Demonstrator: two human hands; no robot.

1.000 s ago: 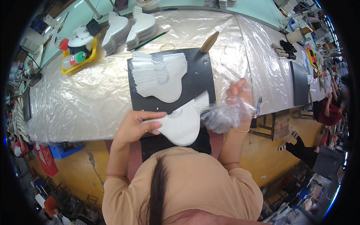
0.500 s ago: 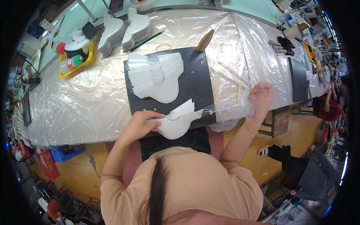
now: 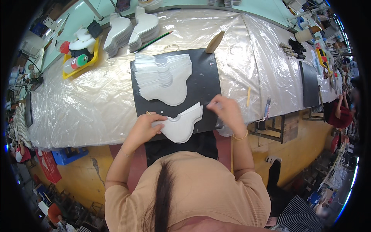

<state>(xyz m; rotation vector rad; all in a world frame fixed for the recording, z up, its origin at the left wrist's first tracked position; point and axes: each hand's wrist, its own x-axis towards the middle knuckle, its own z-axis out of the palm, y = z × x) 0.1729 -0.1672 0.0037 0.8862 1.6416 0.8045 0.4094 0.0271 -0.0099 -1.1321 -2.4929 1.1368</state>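
Several white curved cut-out pieces [image 3: 179, 129] lie in a small fan at the front edge of a black mat [image 3: 201, 83]. My left hand [image 3: 147, 125] pinches them at their left end. Just off their right tip, my right hand [image 3: 228, 113] is held with its fingers curled together, slightly blurred; what is in them, if anything, does not show. Farther back on the mat, a larger fanned stack of the same white pieces [image 3: 176, 87] lies untouched by either hand.
A wooden peg [image 3: 215, 41] stands at the mat's far right corner. Beyond the mat are a green pencil [image 3: 154, 41] and two white stacks [image 3: 143, 28]. A yellow basket [image 3: 80, 69] with bottles sits left. A slim tool [image 3: 267, 107] lies by the right front edge.
My right hand has come leftward to the pieces' tip. The clear film stretched from the pieces to it no longer shows. My left hand keeps its hold. A person at right has moved lower.
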